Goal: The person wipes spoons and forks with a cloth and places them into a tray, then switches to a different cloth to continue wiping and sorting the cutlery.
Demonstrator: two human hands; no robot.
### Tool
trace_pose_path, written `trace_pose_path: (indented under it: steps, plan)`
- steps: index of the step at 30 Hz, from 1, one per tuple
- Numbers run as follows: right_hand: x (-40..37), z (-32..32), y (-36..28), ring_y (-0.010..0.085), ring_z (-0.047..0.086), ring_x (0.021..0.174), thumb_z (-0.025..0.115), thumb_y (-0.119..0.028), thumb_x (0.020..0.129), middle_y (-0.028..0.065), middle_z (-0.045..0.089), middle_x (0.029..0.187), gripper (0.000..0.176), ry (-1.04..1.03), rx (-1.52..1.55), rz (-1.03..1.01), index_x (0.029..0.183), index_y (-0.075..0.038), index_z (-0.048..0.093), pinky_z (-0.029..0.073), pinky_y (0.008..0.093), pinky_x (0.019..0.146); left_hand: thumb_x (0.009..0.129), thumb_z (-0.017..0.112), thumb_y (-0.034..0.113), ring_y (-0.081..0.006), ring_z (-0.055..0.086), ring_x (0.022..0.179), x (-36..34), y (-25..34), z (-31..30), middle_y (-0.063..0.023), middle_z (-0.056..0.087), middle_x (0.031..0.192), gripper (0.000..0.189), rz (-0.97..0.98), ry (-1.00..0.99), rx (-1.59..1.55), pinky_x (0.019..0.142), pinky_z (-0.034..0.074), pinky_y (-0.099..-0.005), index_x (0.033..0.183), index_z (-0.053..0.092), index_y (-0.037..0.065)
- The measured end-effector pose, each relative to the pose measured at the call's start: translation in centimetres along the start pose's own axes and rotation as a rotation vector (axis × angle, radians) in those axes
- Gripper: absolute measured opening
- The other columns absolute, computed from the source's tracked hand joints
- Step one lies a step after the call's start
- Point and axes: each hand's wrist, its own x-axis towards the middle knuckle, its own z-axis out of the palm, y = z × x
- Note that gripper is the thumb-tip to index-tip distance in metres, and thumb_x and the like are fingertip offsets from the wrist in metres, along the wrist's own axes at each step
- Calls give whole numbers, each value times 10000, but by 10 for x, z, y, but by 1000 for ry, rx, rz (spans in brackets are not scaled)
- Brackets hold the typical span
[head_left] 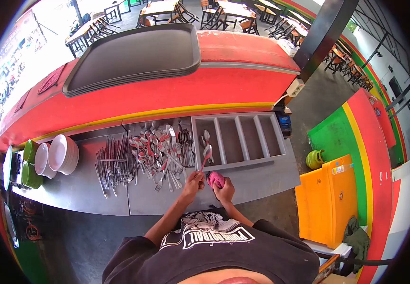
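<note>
My left hand is closed round the handle of a metal spoon, whose bowl points up and away from me. Bunched in my right hand is a pink cloth, close beside the spoon's handle. Just beyond both hands lies a grey cutlery tray with several long compartments. A few spoons rest in its leftmost compartment, partly behind the held spoon. Left of the tray, a loose heap of spoons and forks spreads over the metal counter.
Beside the heap lie many thin, dark-handled utensils. White bowls and green bowls are stacked at the left. Brown serving trays sit on the red ledge behind. An orange cabinet stands at the right.
</note>
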Motion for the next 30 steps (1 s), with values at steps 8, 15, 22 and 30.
trace_pose_path:
  steps: [8,15,22,30]
  plan:
    - [4,0,6,391,645,767,775,-341,700,156,640,832,396,-55,11,9,890,-47,590,516,484,663,989,582,316,-117,551,687,37,-21,21,-30,598,886,242,-50,66,-62,631,445,-271,1089,573,97]
    - [17,-11,22,389,660,767,773,-374,718,171,666,836,426,-219,80,-49,937,-43,620,527,470,678,971,607,373,-104,561,630,61,-27,26,-14,634,810,275,-120,135,-49,557,440,-262,1039,591,107]
    - [26,-20,31,394,663,786,772,-390,745,186,670,837,441,-302,174,-69,968,-38,630,527,460,700,971,578,431,-141,601,704,48,1,31,-60,692,911,365,-322,73,55,662,472,-296,1041,636,77]
    - [31,-24,39,406,670,829,745,-440,767,218,682,878,503,-406,243,-33,1001,-8,637,534,462,738,1004,509,455,-123,674,780,24,-9,20,-57,731,926,420,-284,-139,230,661,431,-268,1019,682,73]
